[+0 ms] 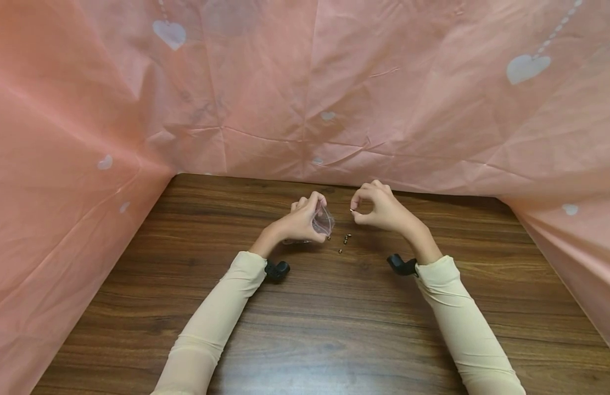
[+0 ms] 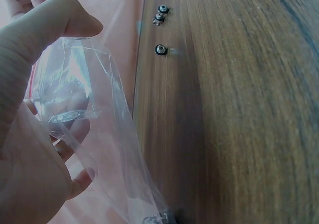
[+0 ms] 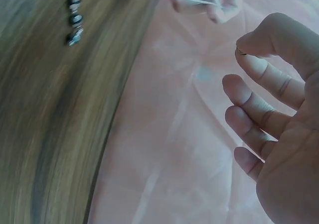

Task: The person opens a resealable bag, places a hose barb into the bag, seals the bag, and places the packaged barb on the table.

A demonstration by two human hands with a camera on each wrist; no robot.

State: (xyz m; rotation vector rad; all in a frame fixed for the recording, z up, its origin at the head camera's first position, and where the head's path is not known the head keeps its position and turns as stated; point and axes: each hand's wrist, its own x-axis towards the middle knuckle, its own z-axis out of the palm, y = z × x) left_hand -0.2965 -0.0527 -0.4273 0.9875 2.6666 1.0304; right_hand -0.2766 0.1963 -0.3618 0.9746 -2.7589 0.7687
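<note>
My left hand (image 1: 300, 222) grips a clear plastic zip bag (image 1: 323, 220), with thumb and fingers spreading its mouth toward the right. Inside the bag's low corner, in the left wrist view, lie metal bits (image 2: 158, 218). My right hand (image 1: 381, 207) is raised just right of the bag, thumb and index finger pinching a tiny shiny piece (image 3: 241, 52) mostly hidden by the fingertips. Its other fingers are loosely bent. Several small metal pieces with black rings (image 2: 161, 50), like little screws, lie on the table between the hands.
The brown wood-grain table (image 1: 305, 318) spans the space below the arms. Pink cloth (image 1: 265, 99) with pale hearts hangs behind it and along both sides. A black wrist mount (image 1: 277, 270) sits at the left cuff, another black mount (image 1: 402, 265) at the right.
</note>
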